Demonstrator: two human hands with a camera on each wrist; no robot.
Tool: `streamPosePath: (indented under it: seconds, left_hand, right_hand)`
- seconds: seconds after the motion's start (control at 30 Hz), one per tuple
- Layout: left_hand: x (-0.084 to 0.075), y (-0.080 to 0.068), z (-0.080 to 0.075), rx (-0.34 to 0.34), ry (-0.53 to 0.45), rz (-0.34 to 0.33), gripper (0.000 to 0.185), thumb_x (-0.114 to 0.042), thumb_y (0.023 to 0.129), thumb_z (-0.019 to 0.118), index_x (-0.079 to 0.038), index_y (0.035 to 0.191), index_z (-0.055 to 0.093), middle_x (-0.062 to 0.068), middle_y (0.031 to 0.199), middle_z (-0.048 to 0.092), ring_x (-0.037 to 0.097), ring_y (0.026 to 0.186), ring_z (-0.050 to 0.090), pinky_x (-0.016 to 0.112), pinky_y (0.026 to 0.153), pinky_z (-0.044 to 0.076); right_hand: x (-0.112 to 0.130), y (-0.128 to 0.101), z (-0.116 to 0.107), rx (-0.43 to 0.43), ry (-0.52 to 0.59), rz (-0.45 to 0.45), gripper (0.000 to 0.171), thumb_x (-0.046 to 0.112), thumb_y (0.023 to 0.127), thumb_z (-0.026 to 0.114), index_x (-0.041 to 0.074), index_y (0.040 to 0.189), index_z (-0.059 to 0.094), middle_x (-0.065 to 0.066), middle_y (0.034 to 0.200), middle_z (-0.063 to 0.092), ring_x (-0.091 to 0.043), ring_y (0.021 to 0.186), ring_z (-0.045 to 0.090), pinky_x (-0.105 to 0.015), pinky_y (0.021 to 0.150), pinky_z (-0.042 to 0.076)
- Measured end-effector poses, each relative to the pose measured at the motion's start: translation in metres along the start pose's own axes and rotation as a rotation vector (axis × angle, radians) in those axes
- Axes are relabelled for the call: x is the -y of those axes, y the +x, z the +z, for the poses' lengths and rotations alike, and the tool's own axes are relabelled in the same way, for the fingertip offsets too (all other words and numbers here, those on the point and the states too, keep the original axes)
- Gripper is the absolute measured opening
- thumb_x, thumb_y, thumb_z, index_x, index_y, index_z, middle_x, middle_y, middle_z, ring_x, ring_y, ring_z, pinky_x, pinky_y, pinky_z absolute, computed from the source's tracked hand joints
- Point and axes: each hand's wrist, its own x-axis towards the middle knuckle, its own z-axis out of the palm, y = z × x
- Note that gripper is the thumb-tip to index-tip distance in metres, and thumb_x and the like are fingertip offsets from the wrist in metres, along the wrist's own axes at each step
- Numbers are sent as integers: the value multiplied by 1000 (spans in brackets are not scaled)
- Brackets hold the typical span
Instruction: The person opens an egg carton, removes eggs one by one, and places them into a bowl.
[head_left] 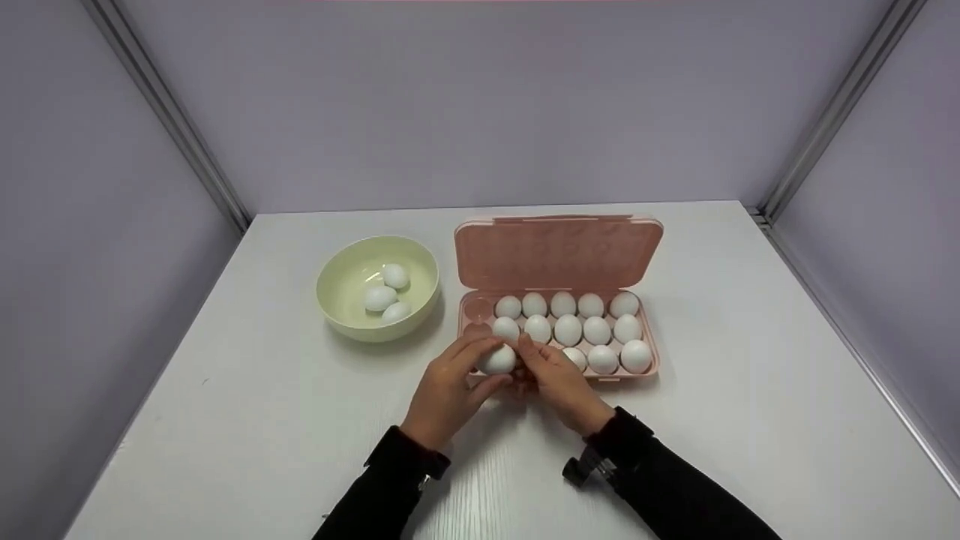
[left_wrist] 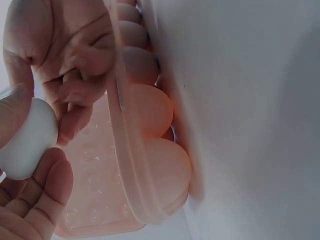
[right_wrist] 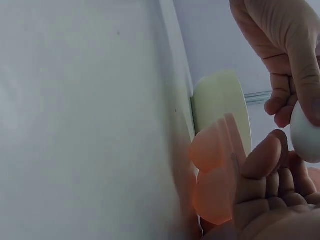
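Hands met at the near left corner of the pink egg tray (head_left: 651, 352). Left hand (head_left: 450, 390) pinched a white egg (head_left: 497, 361) between thumb and curled fingers, just above the tray's front row. Right hand (head_left: 559, 382) sat beside it, fingers loosely bent, fingertips touching the egg; no grip visible. Tray lid (head_left: 559, 251) stood open. Pale green bowl (head_left: 337, 300) with three eggs sat to the left on the white table (head_left: 750, 420).

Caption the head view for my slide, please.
Left hand holds a white egg beside right hand over pink plastic egg tray.
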Motion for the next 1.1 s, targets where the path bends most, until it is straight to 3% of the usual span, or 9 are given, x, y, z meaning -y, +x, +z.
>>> streamPosePath:
  seconds: [0.33, 0.4, 0.57, 0.73, 0.87, 1.0, 1.1]
  left_hand:
    - [2, 1, -4, -12, 13, -28, 48, -17, 83, 92, -3, 124, 71, 14, 129, 74, 28, 128, 71, 32, 103, 60]
    - [3, 2, -6, -23, 13, -28, 49, -15, 83, 92, -2, 125, 71, 14, 129, 74, 29, 126, 72, 34, 104, 59]
    - [7, 7, -19, -53, 48, -59, 50, -14, 83, 92, -3, 127, 72, 12, 127, 74, 25, 116, 75, 31, 93, 63]
    - [22, 21, -50, -106, 113, -174, 50, -17, 86, 90, -4, 130, 72, 13, 128, 74, 27, 115, 74, 35, 91, 64]
    - [51, 31, -74, -147, 174, -293, 49, -15, 87, 89, -2, 130, 71, 17, 128, 73, 28, 105, 73, 38, 82, 65]
    - [81, 30, -90, -164, 226, -428, 48, -12, 88, 88, 2, 130, 70, 21, 128, 72, 30, 100, 72, 42, 81, 61]
    - [96, 26, -95, -135, 238, -512, 49, -10, 89, 87, 5, 131, 69, 23, 128, 72, 34, 100, 71, 46, 84, 58]
  right_hand:
    - [-1, -1, 1, -23, -108, -13, 51, 42, 117, 36, 8, 109, 72, -2, 89, 70, -17, 81, 63, -29, 73, 53]
    - [-1, 0, 2, -21, -122, -17, 48, 39, 117, 37, 7, 110, 72, -4, 91, 70, -19, 83, 63, -30, 73, 53]
    - [-2, 1, 3, -5, -111, -14, 43, 35, 116, 45, 2, 123, 72, -6, 102, 75, -24, 90, 67, -32, 73, 54]
    - [-3, 2, 5, 17, -82, -22, 51, 37, 114, 51, -8, 131, 65, -5, 107, 77, -19, 88, 68, -29, 72, 54]
    - [-2, 2, 4, 17, -74, -33, 49, 35, 113, 53, -9, 131, 64, -11, 109, 76, -19, 84, 66, -27, 68, 54]
    - [-2, 1, 3, 14, -91, -31, 48, 35, 113, 54, -8, 130, 64, -16, 111, 75, -19, 84, 66, -27, 69, 55]
    - [-3, 1, 3, 13, -101, -28, 48, 36, 113, 55, -8, 129, 65, -19, 111, 75, -19, 84, 65, -26, 70, 54]
